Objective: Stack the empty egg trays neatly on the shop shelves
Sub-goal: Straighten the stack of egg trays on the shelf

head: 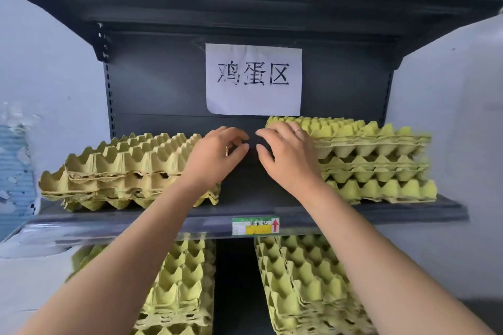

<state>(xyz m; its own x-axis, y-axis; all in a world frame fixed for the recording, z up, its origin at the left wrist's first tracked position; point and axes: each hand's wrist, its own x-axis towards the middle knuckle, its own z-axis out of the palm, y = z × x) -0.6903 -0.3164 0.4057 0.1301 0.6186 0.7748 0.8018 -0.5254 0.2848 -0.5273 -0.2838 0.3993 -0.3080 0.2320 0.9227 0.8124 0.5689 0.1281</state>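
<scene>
Egg trays of yellow-green moulded pulp sit in two piles on the middle shelf. The left pile lies toward the shelf's left end, its layers a little uneven. The right pile lies toward the right end and stands taller.

Such trays look light and fairly stiff, but their thin rims would likely bend or tear if pinched hard. They should nest into one another and grip rather than slide. The best hold is probably flat palms against opposite side edges of a whole pile, or fingers slipped under the bottom tray.

Both hands are in the dark gap between the piles, fingertips nearly meeting. The left hand is beside the inner edge of the left pile, fingers loosely curled, holding nothing. The right hand is against the inner edge of the right pile, fingers bent and spread, also holding nothing. Whether either palm presses on a pile cannot be told.

More trays sit on the shelf below.
</scene>
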